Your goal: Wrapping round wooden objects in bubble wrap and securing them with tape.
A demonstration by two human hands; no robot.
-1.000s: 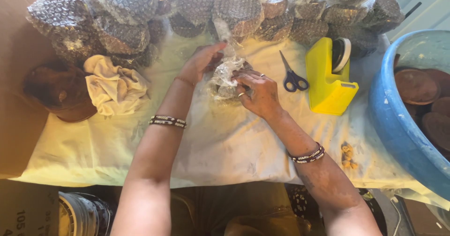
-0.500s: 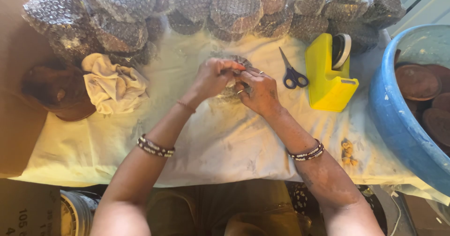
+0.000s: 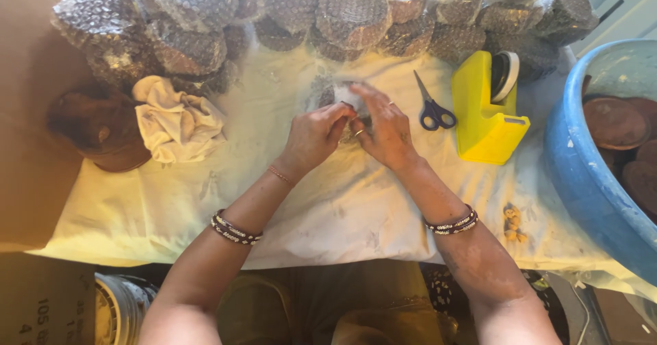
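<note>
white cloth [image 3: 356, 201] over the table

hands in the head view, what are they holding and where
Left hand and right hand grip a small bubble-wrapped bundle by its near edge, largely hidden.

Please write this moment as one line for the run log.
left hand: on bubble-wrapped item | right hand: on same item | scissors, yellow tape dispenser to the right | surface: white cloth

We see a matt, stained white cloth table cover [image 3: 226, 201], glossy bubble-wrapped round bundles [image 3: 352, 13] far off, and a smooth yellow plastic tape dispenser [image 3: 482, 122] right.
</note>
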